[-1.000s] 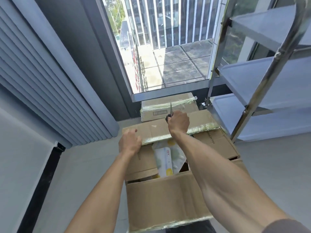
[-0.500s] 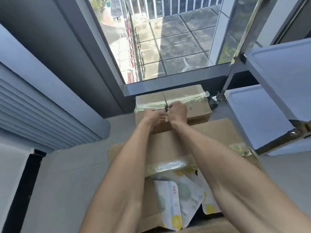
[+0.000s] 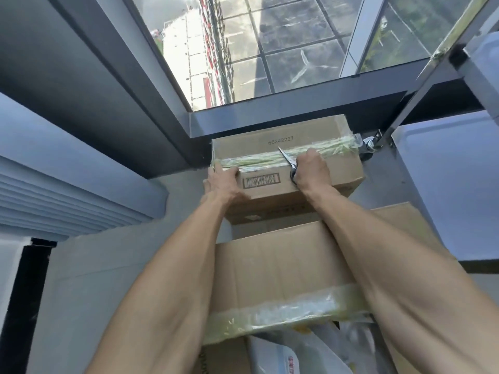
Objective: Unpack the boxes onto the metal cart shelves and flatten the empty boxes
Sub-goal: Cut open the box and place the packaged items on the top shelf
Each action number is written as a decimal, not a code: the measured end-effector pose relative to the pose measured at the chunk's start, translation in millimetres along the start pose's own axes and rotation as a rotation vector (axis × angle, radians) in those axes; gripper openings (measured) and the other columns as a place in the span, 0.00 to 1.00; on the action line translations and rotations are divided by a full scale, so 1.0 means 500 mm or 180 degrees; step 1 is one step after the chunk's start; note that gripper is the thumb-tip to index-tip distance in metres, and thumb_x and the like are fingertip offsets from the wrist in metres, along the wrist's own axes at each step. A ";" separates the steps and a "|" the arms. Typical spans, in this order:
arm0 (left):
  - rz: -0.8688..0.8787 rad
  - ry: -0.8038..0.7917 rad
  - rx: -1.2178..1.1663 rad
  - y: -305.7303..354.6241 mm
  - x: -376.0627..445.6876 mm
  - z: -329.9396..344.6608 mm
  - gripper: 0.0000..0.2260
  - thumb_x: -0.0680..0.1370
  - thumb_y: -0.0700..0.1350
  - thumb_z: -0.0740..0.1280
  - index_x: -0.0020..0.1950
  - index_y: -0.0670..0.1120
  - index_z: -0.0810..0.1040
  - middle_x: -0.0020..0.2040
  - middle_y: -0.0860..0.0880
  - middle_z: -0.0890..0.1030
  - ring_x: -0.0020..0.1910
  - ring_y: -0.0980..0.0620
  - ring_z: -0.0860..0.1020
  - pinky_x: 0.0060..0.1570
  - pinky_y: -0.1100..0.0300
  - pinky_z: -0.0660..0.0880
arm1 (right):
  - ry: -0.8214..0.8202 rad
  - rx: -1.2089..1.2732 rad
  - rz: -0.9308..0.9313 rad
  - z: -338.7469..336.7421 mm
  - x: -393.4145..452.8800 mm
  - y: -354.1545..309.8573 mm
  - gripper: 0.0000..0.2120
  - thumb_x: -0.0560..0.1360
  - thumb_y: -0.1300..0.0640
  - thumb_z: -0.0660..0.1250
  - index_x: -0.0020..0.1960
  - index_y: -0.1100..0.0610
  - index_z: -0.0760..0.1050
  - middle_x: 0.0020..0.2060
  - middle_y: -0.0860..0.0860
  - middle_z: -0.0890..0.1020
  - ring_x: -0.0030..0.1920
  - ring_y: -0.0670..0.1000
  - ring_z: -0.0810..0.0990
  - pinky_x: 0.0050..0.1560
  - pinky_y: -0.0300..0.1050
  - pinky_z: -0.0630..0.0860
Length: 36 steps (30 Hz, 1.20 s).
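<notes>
With the right hand (image 3: 312, 168) clenched round scissors (image 3: 288, 163) on the sealed box's (image 3: 286, 168) tape and the left hand (image 3: 222, 182) gripping its nine o'clock corner, a slipping blade could nick those fingers.

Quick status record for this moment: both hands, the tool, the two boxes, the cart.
left hand: grips the left edge of the sealed box
right hand: holds scissors, blades closed, pointing up-left over the tape seam
sealed box: taped shut, by the window
open box: nearer, flap up, packets inside
cart shelf: right of the boxes
</notes>
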<state>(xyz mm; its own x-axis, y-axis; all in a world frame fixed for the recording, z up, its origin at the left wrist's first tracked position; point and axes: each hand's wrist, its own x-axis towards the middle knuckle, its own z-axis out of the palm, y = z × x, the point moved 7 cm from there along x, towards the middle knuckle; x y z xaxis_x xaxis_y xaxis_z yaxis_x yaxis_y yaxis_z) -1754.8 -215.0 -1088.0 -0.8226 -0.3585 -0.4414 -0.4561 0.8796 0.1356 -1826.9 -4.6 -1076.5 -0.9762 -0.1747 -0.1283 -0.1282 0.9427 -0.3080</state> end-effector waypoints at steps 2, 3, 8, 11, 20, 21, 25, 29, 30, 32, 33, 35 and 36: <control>0.0009 -0.0065 0.0027 -0.003 -0.014 0.003 0.34 0.68 0.62 0.76 0.70 0.57 0.68 0.78 0.43 0.53 0.76 0.38 0.58 0.72 0.40 0.63 | 0.0042 -0.0225 -0.0040 -0.007 -0.021 -0.015 0.10 0.78 0.64 0.61 0.56 0.63 0.78 0.54 0.59 0.76 0.55 0.60 0.76 0.54 0.52 0.74; 0.0035 -0.0101 0.0085 -0.004 -0.023 0.005 0.32 0.71 0.60 0.74 0.71 0.56 0.66 0.78 0.42 0.53 0.76 0.38 0.57 0.72 0.39 0.63 | 0.0070 -0.0335 -0.0045 -0.015 -0.032 -0.026 0.10 0.78 0.64 0.62 0.56 0.60 0.78 0.54 0.58 0.76 0.55 0.59 0.75 0.56 0.53 0.72; 0.0085 0.0051 0.0052 -0.007 -0.086 -0.062 0.21 0.78 0.54 0.64 0.70 0.50 0.70 0.69 0.41 0.68 0.66 0.38 0.71 0.65 0.42 0.71 | 0.0024 -0.0747 -0.0104 -0.069 -0.080 -0.092 0.10 0.74 0.61 0.66 0.55 0.55 0.79 0.54 0.56 0.77 0.55 0.58 0.74 0.58 0.54 0.68; 0.0208 0.0531 -0.0032 0.003 -0.155 -0.140 0.19 0.79 0.50 0.62 0.70 0.47 0.72 0.63 0.41 0.74 0.60 0.39 0.76 0.58 0.46 0.75 | -0.0012 -0.0777 -0.0204 -0.109 -0.121 -0.125 0.10 0.74 0.59 0.68 0.55 0.54 0.79 0.55 0.56 0.77 0.57 0.58 0.74 0.58 0.55 0.68; 0.0301 0.1313 -0.0566 0.020 -0.437 -0.162 0.11 0.76 0.41 0.62 0.55 0.44 0.81 0.53 0.45 0.81 0.53 0.43 0.79 0.47 0.56 0.72 | 0.0877 -0.0694 -0.2351 -0.414 -0.265 -0.369 0.18 0.74 0.66 0.60 0.63 0.58 0.75 0.57 0.60 0.78 0.54 0.60 0.80 0.56 0.55 0.74; 0.0303 0.1430 -0.0652 0.023 -0.467 -0.170 0.11 0.76 0.41 0.62 0.55 0.44 0.81 0.52 0.45 0.81 0.52 0.43 0.79 0.45 0.56 0.71 | 0.1039 -0.0594 -0.2139 -0.456 -0.274 -0.375 0.18 0.74 0.65 0.59 0.62 0.58 0.76 0.55 0.59 0.80 0.54 0.61 0.80 0.56 0.54 0.73; 0.0539 0.1492 -0.0542 0.031 -0.594 -0.135 0.11 0.76 0.43 0.62 0.56 0.46 0.81 0.54 0.45 0.82 0.52 0.43 0.80 0.48 0.56 0.73 | 0.1428 0.1319 -0.0328 -0.478 -0.374 -0.229 0.12 0.73 0.61 0.60 0.53 0.58 0.78 0.46 0.59 0.83 0.46 0.59 0.80 0.40 0.46 0.68; 0.0565 0.1140 -0.0471 -0.022 -0.685 -0.044 0.08 0.75 0.43 0.64 0.49 0.46 0.82 0.50 0.45 0.83 0.51 0.42 0.80 0.47 0.55 0.75 | 0.0794 0.0572 -0.0844 -0.310 -0.562 -0.161 0.08 0.76 0.60 0.61 0.51 0.59 0.78 0.43 0.59 0.83 0.45 0.62 0.81 0.38 0.48 0.70; 0.0598 0.0995 -0.0480 -0.030 -0.702 -0.014 0.08 0.75 0.43 0.64 0.49 0.46 0.82 0.49 0.45 0.83 0.51 0.42 0.80 0.47 0.55 0.75 | 0.0673 0.0482 -0.0966 -0.265 -0.602 -0.143 0.08 0.76 0.58 0.61 0.51 0.58 0.78 0.43 0.59 0.83 0.44 0.63 0.81 0.39 0.50 0.72; 0.0684 0.0786 -0.0418 -0.039 -0.730 0.040 0.08 0.74 0.44 0.64 0.50 0.46 0.81 0.48 0.45 0.83 0.50 0.42 0.80 0.45 0.55 0.75 | 0.0382 0.0259 -0.1117 -0.190 -0.662 -0.111 0.08 0.77 0.57 0.61 0.51 0.59 0.76 0.43 0.60 0.83 0.43 0.64 0.80 0.39 0.52 0.72; 0.0718 0.0738 -0.0371 -0.045 -0.739 0.062 0.08 0.74 0.45 0.64 0.48 0.46 0.81 0.47 0.45 0.83 0.49 0.43 0.80 0.44 0.55 0.75 | 0.0240 0.0149 -0.1183 -0.159 -0.684 -0.099 0.07 0.76 0.57 0.61 0.50 0.59 0.75 0.42 0.61 0.82 0.43 0.65 0.80 0.38 0.52 0.70; 0.0773 0.0775 -0.0326 -0.052 -0.751 0.087 0.07 0.74 0.44 0.63 0.45 0.46 0.81 0.46 0.46 0.83 0.48 0.43 0.80 0.43 0.54 0.73 | 0.0119 0.0064 -0.1243 -0.128 -0.706 -0.075 0.06 0.75 0.59 0.61 0.46 0.60 0.73 0.41 0.61 0.82 0.43 0.65 0.79 0.36 0.51 0.64; 0.0778 0.0912 -0.0353 -0.056 -0.754 0.085 0.07 0.75 0.43 0.63 0.45 0.45 0.80 0.47 0.45 0.82 0.49 0.42 0.79 0.43 0.54 0.72 | 0.0151 0.0018 -0.1226 -0.131 -0.709 -0.065 0.05 0.74 0.59 0.61 0.45 0.60 0.74 0.41 0.60 0.82 0.44 0.64 0.79 0.37 0.50 0.63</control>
<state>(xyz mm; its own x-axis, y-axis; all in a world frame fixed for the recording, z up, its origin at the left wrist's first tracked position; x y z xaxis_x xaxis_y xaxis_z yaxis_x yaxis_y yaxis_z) -1417.8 -91.1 -963.1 -0.9659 -0.2292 -0.1207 -0.2559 0.9163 0.3080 -1488.3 45.4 -959.3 -0.8638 -0.5022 0.0416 -0.4862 0.8090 -0.3303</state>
